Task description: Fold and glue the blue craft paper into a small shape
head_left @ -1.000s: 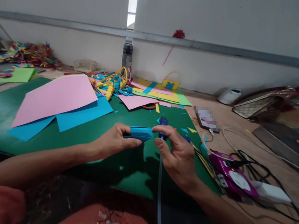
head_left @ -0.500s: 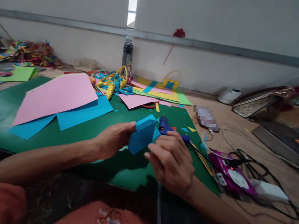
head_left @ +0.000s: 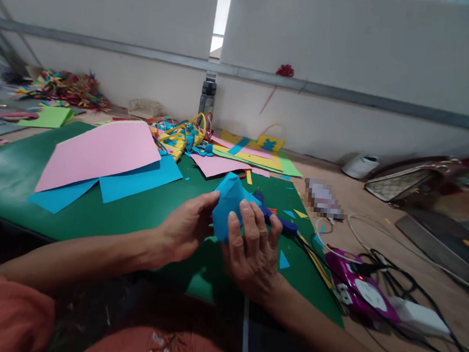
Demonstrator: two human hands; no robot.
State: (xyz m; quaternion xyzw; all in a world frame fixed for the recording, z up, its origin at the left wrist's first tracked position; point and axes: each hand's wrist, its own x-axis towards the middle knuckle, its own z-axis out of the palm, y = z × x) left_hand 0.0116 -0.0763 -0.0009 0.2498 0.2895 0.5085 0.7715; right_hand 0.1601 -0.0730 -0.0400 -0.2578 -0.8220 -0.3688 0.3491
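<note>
A green mat point(head_left: 0, 172) lies on the table point(head_left: 382, 222). On its left side is a big pink sheet point(head_left: 100, 156), on top of some blue paper point(head_left: 141, 181). At the back is a messy pile point(head_left: 186, 139) of yellow and blue paper things with thin loops. Next to it are flat sheets point(head_left: 285, 164) in green, yellow and pink. A smaller pink piece point(head_left: 214, 166) sits in front of them, with a red loop point(head_left: 243, 173) poking out. A dark bottle point(head_left: 207, 97) stands by the wall. Far to the left is a heap of bright strips point(head_left: 73, 88).

On the right are a blurred-out phone point(head_left: 323, 198), a brown bag point(head_left: 407, 177) and a purple power box point(head_left: 362, 286) with black and white wires. A blue glue gun point(head_left: 285, 225) lies on the mat just past the right hand point(head_left: 253, 249), which hides part of it. Small blue scraps point(head_left: 284, 260) are near it.

The folded blue piece point(head_left: 228, 203) is up above the mat, between the two hands. The left hand point(head_left: 185, 223) pinches its left edge, thumb in front and fingers tucked behind. The right hand has its fingers a bit bent and a little apart, touching the front of the paper and covering its lower right part. Its thumb is hidden, so I can't tell if it is gripping too.
</note>
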